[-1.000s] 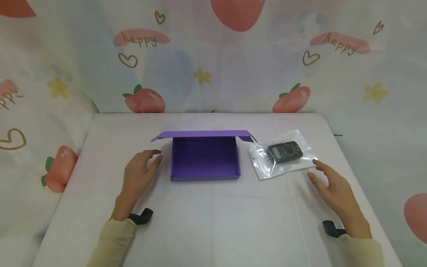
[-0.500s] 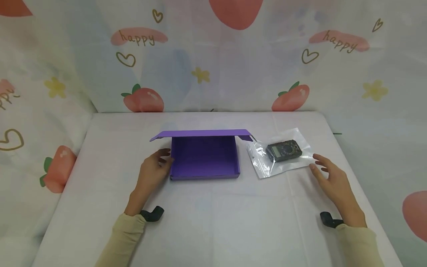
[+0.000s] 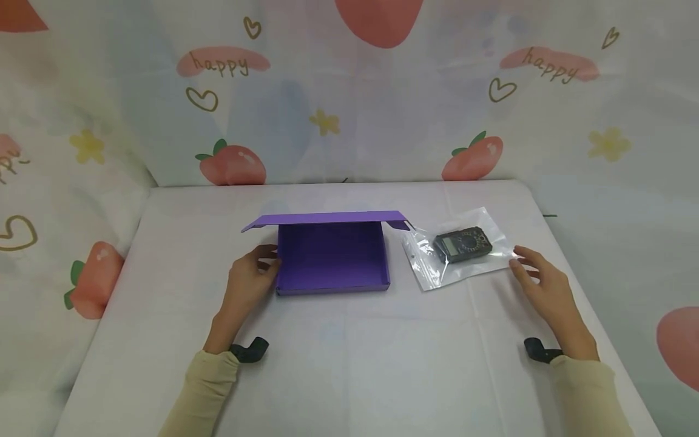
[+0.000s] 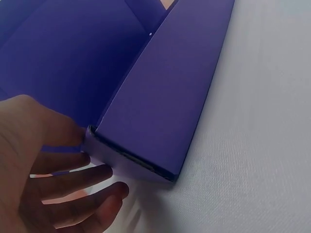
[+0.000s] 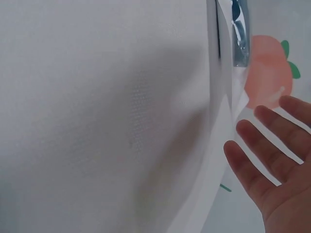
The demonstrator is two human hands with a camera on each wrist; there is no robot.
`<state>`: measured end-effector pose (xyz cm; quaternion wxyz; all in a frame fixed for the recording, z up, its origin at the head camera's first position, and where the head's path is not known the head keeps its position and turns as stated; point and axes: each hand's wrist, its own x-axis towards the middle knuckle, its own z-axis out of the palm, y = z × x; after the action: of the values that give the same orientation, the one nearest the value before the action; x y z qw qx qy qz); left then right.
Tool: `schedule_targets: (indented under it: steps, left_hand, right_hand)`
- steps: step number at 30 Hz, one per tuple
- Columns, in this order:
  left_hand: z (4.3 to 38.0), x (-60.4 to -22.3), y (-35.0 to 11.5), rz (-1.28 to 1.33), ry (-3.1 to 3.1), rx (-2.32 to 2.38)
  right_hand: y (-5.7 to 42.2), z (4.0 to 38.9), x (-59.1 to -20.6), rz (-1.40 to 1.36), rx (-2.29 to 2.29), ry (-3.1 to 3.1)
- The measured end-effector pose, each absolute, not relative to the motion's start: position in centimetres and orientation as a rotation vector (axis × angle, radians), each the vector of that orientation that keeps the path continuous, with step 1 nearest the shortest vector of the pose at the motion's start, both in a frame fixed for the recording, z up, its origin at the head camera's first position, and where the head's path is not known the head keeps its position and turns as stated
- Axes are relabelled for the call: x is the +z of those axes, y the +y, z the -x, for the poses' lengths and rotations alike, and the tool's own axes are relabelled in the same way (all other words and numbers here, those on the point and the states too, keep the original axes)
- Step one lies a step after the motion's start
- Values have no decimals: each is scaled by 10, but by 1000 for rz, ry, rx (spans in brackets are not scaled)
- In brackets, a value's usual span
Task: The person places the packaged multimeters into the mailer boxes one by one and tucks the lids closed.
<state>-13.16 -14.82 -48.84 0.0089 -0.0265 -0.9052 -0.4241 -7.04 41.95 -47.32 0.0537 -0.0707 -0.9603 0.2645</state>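
Cloth-covered table [image 3: 349, 364], side edges slanting, room at bottom centre. Mid-frame, an open-lidded purple cardboard box [image 3: 333, 291]; right of it, a glossy plastic bag [image 3: 428, 270]. Left hand [image 3: 250, 276], fingers loose, touches the box's left side, ungripping; right hand [image 3: 546, 288], fingers parted, holds nothing beside the bag. Blocky dark meter [image 3: 464, 244] inside the bag.

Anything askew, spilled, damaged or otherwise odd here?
Nothing stands out: I see no spill or damage. The clear bag holding the multimeter lies at a slant right of the purple box, whose lid is open, but neither looks odd.
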Motion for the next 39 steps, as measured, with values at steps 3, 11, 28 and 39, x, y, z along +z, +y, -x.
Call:
schedule_targets:
  steps: [3, 11, 28, 39]
  left_hand:
    - [132, -488, -149, 83, -2826, -1314]
    - [129, -488, -148, 58, -2854, -1237]
    - [105, -455, -108, 111, -2767, -823]
    - [102, -442, -70, 287, -2725, -1048]
  right_hand:
    - [424, 74, -473, 221, 826, -2909]
    - [430, 84, -473, 301, 884, -2925]
    - [441, 108, -473, 296, 984, -2962]
    - [446, 114, -478, 490, 1236, -2950]
